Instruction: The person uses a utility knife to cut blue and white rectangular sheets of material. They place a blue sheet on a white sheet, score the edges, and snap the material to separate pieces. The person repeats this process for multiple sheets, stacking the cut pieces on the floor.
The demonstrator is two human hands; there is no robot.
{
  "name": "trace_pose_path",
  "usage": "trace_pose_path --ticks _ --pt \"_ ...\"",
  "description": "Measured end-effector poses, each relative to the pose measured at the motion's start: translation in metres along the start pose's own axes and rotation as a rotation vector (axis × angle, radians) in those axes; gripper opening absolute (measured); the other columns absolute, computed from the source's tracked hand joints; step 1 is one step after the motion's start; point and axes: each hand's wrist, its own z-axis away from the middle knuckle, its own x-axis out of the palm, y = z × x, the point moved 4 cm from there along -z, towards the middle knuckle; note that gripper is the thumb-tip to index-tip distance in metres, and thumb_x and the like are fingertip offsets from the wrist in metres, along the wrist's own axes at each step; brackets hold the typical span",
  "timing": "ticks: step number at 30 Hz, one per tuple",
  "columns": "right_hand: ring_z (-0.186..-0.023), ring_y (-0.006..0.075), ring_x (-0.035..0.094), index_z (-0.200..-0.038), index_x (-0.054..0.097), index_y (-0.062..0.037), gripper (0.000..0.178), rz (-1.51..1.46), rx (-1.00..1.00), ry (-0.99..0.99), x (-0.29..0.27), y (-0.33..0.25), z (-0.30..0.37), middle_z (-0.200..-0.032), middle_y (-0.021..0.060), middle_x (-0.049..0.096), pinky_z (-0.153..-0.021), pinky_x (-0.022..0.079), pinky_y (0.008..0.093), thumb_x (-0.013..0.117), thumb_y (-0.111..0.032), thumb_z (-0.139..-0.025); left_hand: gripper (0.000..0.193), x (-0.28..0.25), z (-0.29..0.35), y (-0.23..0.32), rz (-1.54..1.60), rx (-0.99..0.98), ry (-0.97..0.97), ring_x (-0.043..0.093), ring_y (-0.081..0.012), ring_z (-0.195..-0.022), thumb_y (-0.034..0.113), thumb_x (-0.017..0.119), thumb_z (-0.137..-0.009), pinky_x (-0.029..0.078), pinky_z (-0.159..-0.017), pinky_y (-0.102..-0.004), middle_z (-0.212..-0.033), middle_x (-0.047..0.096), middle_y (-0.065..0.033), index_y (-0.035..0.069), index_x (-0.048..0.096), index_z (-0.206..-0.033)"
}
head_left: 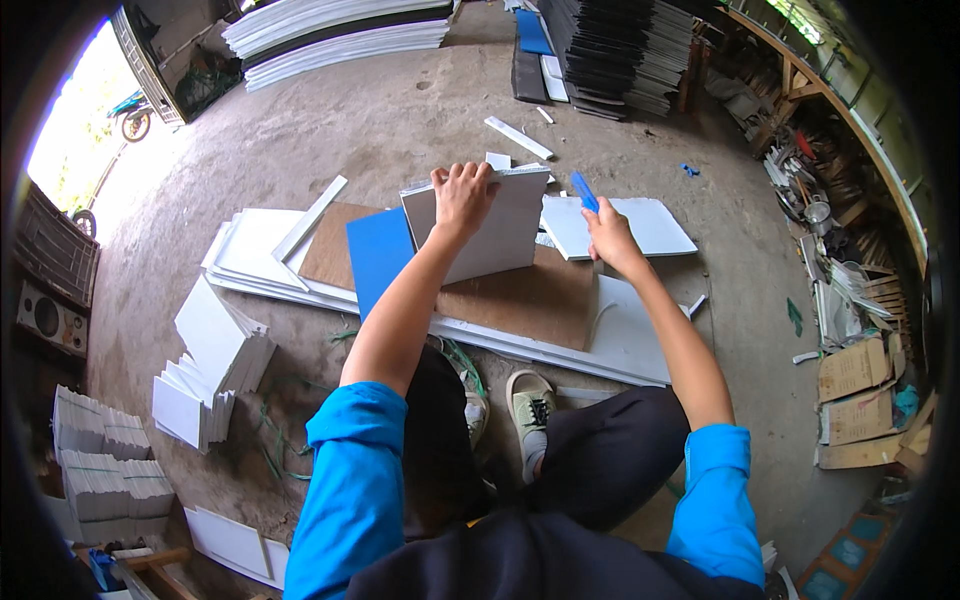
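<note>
My left hand (465, 200) is closed over the top edge of a white foam panel (500, 235), which stands tilted up on a brown board (545, 300). Held in my right hand (612, 238) is a slim blue utility knife (585, 192); its handle juts out above the fist, and its blade cannot be made out clearly. Just beyond that hand lies a thick white slab (645, 228). A blue sheet (375, 255) rests left of the upright panel. Under the brown board are long white panels (260, 240).
Cut white pieces (225, 345) are piled at the left, with bundled stacks (110, 480) nearer me. Green straps (270, 430) trail over the floor. White strips (520, 138) lie beyond the work. Tall stacks of dark sheets (600, 55) stand at the back; cardboard (855, 390) lies right.
</note>
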Motion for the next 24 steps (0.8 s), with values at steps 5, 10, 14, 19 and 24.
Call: trace_pose_path --ticks 5,10,14,19,24 --pt "-0.058 0.0356 0.059 -0.094 0.046 0.0023 0.029 0.058 -0.118 0.008 0.021 -0.030 0.006 -0.064 0.0220 0.057 -0.049 0.044 0.0436 0.047 -0.027 -0.089 0.025 -0.001 -0.001 -0.001 0.024 -0.012 0.032 0.051 -0.0192 -0.091 0.028 0.062 -0.074 0.030 -0.083 -0.0431 -0.086 0.056 -0.0026 0.015 0.055 -0.094" --pt "-0.069 0.0436 0.058 -0.089 0.045 0.0022 0.030 0.110 -0.138 -0.018 0.049 -0.033 0.002 -0.069 0.0267 0.057 -0.056 0.046 0.0490 0.046 -0.028 -0.089 0.026 -0.001 -0.003 0.002 0.041 0.000 0.046 0.051 -0.0196 -0.089 0.027 0.063 -0.073 0.031 -0.080 -0.0420 -0.085 0.056 -0.0025 0.019 0.055 -0.097" --pt "-0.071 0.0444 0.058 -0.094 0.042 0.0031 0.029 0.128 -0.160 -0.009 0.061 -0.038 0.003 -0.069 0.0286 0.057 -0.057 0.048 0.0488 0.042 -0.026 -0.090 0.026 0.000 -0.003 0.000 0.039 0.025 0.067 0.051 -0.0201 -0.088 0.026 0.063 -0.073 0.031 -0.079 -0.0418 -0.084 0.055 -0.0027 0.020 0.055 -0.098" --pt "-0.066 0.0427 0.059 -0.098 0.039 0.0029 0.028 0.262 -0.166 -0.032 0.072 -0.047 0.010 -0.068 0.0275 0.057 -0.057 0.048 0.0483 0.038 -0.024 -0.091 0.027 0.001 -0.003 -0.001 0.034 0.016 0.073 0.051 -0.0204 -0.088 0.026 0.062 -0.074 0.031 -0.078 -0.0417 -0.085 0.055 -0.0036 0.018 0.055 -0.098" --pt "-0.070 0.0453 0.057 -0.097 0.040 0.0018 0.026 0.301 -0.172 -0.073 0.072 -0.062 0.013 -0.070 0.0284 0.058 -0.061 0.046 0.0513 0.038 -0.024 -0.091 0.028 0.003 -0.002 -0.002 0.024 0.013 0.062 0.050 -0.0205 -0.088 0.027 0.062 -0.074 0.031 -0.077 -0.0416 -0.085 0.055 -0.0037 0.018 0.055 -0.099"
